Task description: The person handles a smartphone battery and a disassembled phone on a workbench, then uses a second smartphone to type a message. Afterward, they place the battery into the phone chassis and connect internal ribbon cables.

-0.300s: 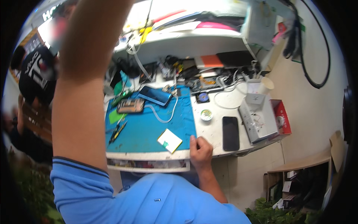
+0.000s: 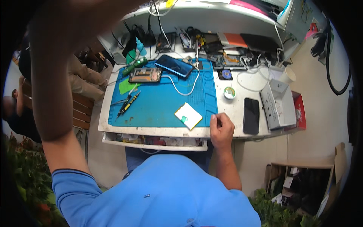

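Note:
My right hand point(image 2: 222, 130) rests at the front edge of the table, its fingers curled into a loose fist with nothing seen in it. Just left of it a white, flat phone battery point(image 2: 190, 115) with yellow edges and a green mark lies on the blue work mat point(image 2: 155, 115). To its right is a dark phone point(image 2: 251, 115), lying flat. My left arm point(image 2: 53, 87) is raised along the left side; its hand is out of view. Farther back on the mat are an opened phone point(image 2: 145, 75) and a blue phone point(image 2: 174, 66) beside a white cable point(image 2: 189, 92).
Black-and-yellow pen-like tools point(image 2: 128, 104) lie on the mat's left. A round tin point(image 2: 229, 92) stands right of the mat. An open white box point(image 2: 278, 106) and a red box point(image 2: 300, 111) stand at the right. A drawer point(image 2: 155, 144) sticks out in front. Other people are at the left.
The view has shifted, so the table sits higher and farther right. My raised left arm has swung, its upper part now bending rightward at the top. My right hand stays closed at the edge.

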{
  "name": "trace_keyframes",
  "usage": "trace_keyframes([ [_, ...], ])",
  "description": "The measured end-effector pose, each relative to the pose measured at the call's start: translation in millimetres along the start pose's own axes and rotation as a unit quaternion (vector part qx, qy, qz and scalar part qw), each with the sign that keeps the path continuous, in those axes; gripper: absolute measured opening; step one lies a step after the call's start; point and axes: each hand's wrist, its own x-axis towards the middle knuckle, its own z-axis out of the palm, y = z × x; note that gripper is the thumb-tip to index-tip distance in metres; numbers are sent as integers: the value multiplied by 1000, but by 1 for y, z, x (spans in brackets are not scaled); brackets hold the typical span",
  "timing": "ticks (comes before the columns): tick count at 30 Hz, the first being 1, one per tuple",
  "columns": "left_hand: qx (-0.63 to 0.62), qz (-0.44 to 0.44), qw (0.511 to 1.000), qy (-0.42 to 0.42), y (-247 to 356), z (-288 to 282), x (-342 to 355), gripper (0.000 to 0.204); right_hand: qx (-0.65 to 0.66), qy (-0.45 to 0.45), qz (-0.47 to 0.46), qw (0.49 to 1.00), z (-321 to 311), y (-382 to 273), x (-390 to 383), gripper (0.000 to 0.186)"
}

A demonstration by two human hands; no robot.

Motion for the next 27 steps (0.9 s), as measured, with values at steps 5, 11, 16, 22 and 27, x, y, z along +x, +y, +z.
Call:
trace_keyframes([
  [5,-235,-209,942,-121,29,37,-125,57,-104,-65,-92,988,-2,-7,1,14],
  [11,-386,-385,796,-263,66,135,-234,48,-255,-130,-179,941,20,-40,6,47],
  [16,-431,-471,731,-241,74,163,-257,46,-311,-207,-151,915,28,-40,20,61],
  [22,-482,-497,684,-229,68,178,-277,44,-280,-252,-102,921,32,-46,36,53],
  [27,-531,-503,665,-150,72,200,-277,46,-86,-284,79,952,39,-48,42,35],
])
